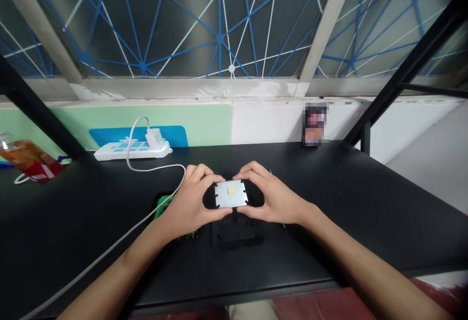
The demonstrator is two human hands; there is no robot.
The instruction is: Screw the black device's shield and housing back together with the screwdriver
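Bridging our half-curled left hand (pixel 192 200) and right hand (pixel 276 196), a pinched rectangular silver metal plate (pixel 223 197) paralleled the black table's (pixel 321 247) front edge.

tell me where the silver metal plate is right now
In the head view, the silver metal plate is near the centre, just below mid-height, held between the left hand and the right hand over the black table.

The desk (pixel 365 203), power strip (pixel 144 153) and patterned window (pixel 190 28) make this probably a home.

Bottle (pixel 31 160) and white power strip (pixel 137 153)
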